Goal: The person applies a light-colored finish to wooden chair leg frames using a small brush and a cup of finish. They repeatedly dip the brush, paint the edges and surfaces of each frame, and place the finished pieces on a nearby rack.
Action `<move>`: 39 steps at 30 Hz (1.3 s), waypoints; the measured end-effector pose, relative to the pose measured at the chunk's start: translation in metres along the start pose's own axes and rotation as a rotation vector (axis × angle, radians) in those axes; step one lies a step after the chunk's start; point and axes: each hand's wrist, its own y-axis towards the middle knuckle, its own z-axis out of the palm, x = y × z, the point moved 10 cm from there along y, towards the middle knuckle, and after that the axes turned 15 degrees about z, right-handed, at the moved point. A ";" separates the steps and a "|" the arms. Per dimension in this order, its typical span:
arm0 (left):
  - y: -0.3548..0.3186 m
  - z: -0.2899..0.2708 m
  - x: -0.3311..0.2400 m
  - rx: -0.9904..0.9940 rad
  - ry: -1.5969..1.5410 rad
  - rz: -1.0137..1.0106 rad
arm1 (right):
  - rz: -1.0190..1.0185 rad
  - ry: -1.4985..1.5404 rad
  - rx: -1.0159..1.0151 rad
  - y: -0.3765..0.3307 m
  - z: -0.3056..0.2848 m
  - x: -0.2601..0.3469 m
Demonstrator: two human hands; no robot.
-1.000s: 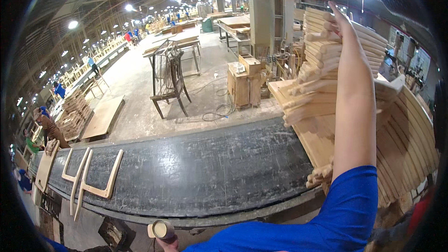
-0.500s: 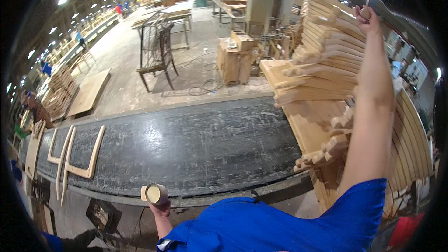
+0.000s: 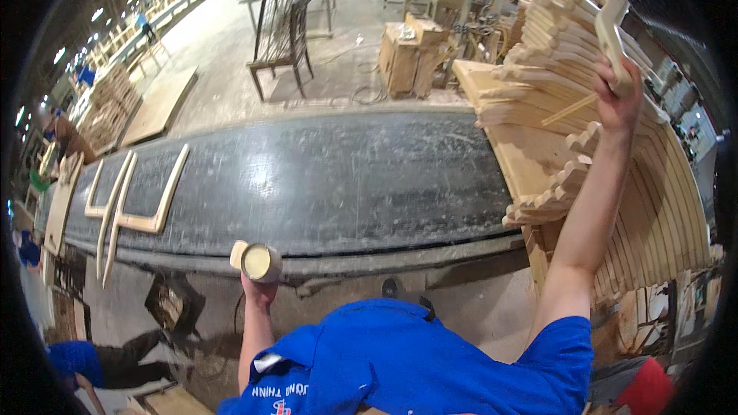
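My left hand, low at the bench's near edge, is closed round a cup with cream-coloured contents. A pale flat piece sticks out beside the cup's rim; how it is attached I cannot tell. Raised at the upper right, my right hand grips the lower end of a bent wooden chair part. Its long arm reaches left over a stack of similar wooden parts. On the left of the dark bench lie angled wooden frame pieces.
A wooden board bears the stack at the bench's right end. Curved wooden pieces stand in a row below my right arm. Beyond the bench are a dark chair and a wooden cabinet. A person in blue is at the lower left.
My right hand has come down from above the stack, and the wooden chair part it grips now shows at length. My left hand still holds the cup. The whole view has shifted.
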 end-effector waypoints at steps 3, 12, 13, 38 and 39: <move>-0.020 -0.024 -0.011 0.008 -0.059 -0.054 | 0.122 0.001 0.012 -0.061 0.037 -0.030; -0.055 -0.044 0.002 -0.101 0.041 -0.142 | 0.522 0.271 0.114 -0.147 0.079 -0.140; -0.057 -0.045 0.004 -0.143 0.103 -0.144 | 0.544 0.300 0.134 -0.149 0.078 -0.161; -0.018 0.059 0.159 -0.096 0.198 -0.061 | 0.624 -0.695 -0.087 -0.103 -0.136 -0.288; -0.014 0.072 0.166 -0.093 0.112 -0.075 | 0.543 -0.712 -0.024 -0.094 -0.109 -0.300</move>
